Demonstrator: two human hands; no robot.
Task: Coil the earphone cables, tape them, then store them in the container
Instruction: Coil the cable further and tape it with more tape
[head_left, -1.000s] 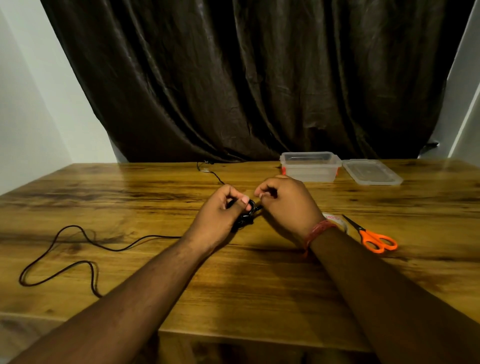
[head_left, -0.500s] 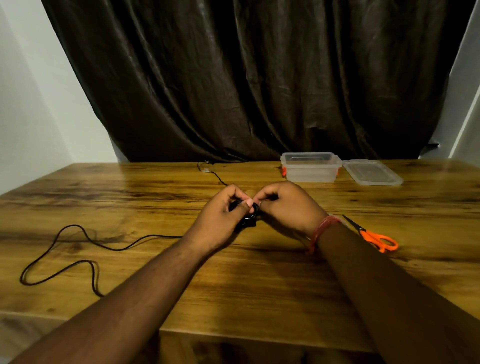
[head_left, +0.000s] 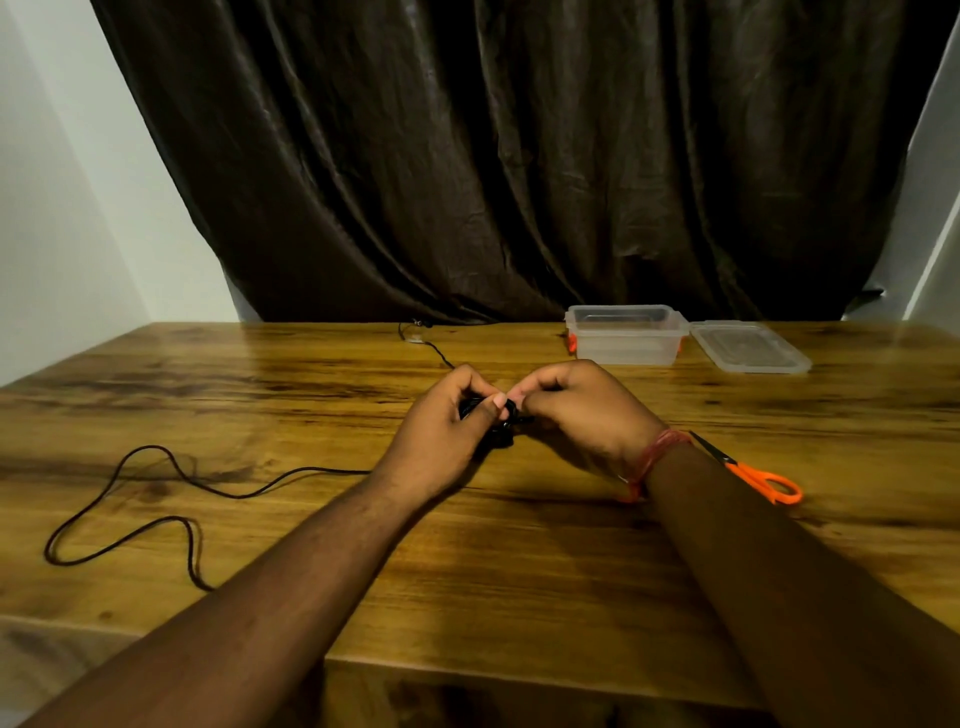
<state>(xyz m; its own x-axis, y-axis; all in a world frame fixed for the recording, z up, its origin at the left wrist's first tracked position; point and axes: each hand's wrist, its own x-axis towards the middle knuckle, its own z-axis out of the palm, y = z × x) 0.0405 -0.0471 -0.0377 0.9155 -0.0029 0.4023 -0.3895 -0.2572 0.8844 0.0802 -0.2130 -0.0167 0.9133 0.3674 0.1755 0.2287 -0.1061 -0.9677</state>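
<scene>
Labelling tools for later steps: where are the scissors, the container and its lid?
scissors (head_left: 768, 483): head view, orange handle.
container (head_left: 626, 347): head view, front wall.
lid (head_left: 748, 347): head view, top face.

The table (head_left: 260, 395) is glossy grained wood. At twelve o'clock hangs a dark cloth curtain (head_left: 519, 156) with a sheen; at one o'clock, a clear plastic container (head_left: 626, 343) and lid (head_left: 750, 347). The cable (head_left: 156, 525) looks matt, perhaps rubber.

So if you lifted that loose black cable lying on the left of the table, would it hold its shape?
Probably not. The loose cable lies in slack, wandering curves, so it likely flops and dangles. It looks thin, so probably light, and may trail across the table.
</scene>
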